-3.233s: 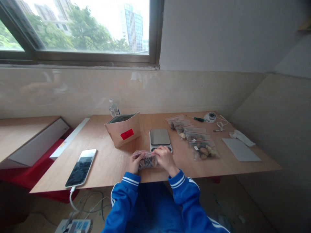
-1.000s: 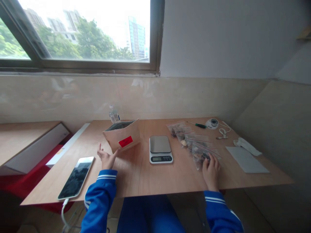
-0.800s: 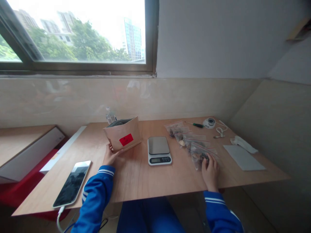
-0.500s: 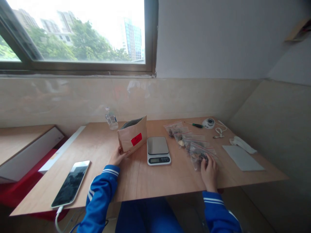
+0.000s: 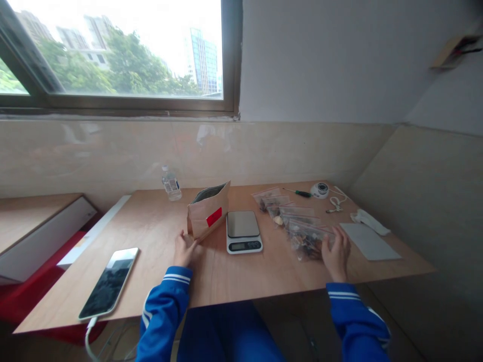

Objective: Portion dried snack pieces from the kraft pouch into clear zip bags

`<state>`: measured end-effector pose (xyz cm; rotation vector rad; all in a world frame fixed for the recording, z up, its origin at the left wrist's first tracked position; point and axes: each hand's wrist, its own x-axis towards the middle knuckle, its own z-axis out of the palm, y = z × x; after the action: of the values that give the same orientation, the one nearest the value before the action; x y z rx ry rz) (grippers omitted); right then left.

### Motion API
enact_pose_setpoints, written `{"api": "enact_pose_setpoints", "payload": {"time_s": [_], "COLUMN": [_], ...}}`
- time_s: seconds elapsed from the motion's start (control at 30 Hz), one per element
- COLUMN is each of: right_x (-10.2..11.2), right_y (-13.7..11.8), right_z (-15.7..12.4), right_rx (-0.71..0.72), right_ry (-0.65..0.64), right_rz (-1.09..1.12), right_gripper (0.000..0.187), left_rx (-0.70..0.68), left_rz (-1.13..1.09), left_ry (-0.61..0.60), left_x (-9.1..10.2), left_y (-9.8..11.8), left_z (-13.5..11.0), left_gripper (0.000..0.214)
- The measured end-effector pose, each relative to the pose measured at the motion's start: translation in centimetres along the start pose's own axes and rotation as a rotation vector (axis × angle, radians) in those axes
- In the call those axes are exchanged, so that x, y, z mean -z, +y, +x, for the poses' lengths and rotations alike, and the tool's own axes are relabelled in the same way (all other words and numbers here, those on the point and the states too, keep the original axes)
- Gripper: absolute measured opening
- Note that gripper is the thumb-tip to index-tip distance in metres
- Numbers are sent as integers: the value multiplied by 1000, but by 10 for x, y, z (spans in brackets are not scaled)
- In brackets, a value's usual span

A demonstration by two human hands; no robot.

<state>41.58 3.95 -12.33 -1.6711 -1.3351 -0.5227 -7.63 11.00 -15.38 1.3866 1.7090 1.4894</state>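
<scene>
- Kraft-paper pouch (image 5: 208, 212) with a red label standing upright and open-topped on the wooden table (image 5: 158, 236), just left of the small digital scale (image 5: 243, 231).
- Left hand (image 5: 185, 250) at the pouch's near-left bottom corner, fingers loosely open and laid against the paper; touching and steadying, not gripping.
- Right hand (image 5: 335, 254) resting on the near end of the row of clear zip bags (image 5: 302, 229) at right, fingers spread over the nearest bag; whether anything is pinched, cannot tell.
- Judged step: bringing the pouch in beside the scale while settling the nearest bag into the row.
- Best done by pushing low on the pouch, near its base, so that it slides without tipping and spilling through the open mouth.
- Worth stopping just short of the scale, since a pouch leaning on the platform would spoil any reading.
- Worth keeping the palm flat on the bags, pressing lightly, as the lumpy contents slide easily under thin film.
- Elsewhere: phone (image 5: 108, 282) on a cable at near left, water bottle (image 5: 171, 183) at far left, screwdriver (image 5: 298, 192) and a small round device at far right, white sheet (image 5: 369, 241) right of the bags.
</scene>
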Motion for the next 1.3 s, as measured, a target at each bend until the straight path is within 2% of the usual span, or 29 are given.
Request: {"api": "enact_pose_setpoints", "payload": {"time_s": [0.07,0.17,0.33,0.53,0.73,0.9,1.0,1.07,1.13,1.2,1.23,1.3], "right_x": [-10,-23,-29,-23,-16,-8,-4,0,8,18,24,37], "right_y": [5,13,23,17,4,-8,-11,-15,-27,-54,-74,-122], "right_z": [-1,-13,-26,-19,-17,-15,-15,-16,-18,-19,-20,-19], "right_rx": [-10,-77,-193,-110,-49,-113,-122,-108,-94,-88,-90,-68], "right_ry": [-23,-63,-52,-42,-24,24,34,56,93,105,92,-30], "right_rz": [12,59,95,58,-13,-79,-94,-100,-94,-78,-71,-11], "right_gripper": [43,45,48,40,43,40,30,30,31,30,30,27], "left_rx": [-30,-125,-167,-146,-112,-1,66,91,115,141,142,131], "left_rz": [119,175,216,239,283,70,-34,-74,-138,-272,-375,-533], "left_ry": [61,66,74,80,98,136,166,192,246,298,252,27], "left_x": [-2,-4,-4,-6,-7,-6,1,7,11,9,5,-6], "left_y": [-7,-12,-9,-2,2,7,9,12,20,36,48,76], "left_z": [-9,-19,-23,-22,-23,-20,-18,-24,-39,-65,-80,-110], "left_gripper": [71,67,54,46,45,36,28,25,25,27,27,30]}}
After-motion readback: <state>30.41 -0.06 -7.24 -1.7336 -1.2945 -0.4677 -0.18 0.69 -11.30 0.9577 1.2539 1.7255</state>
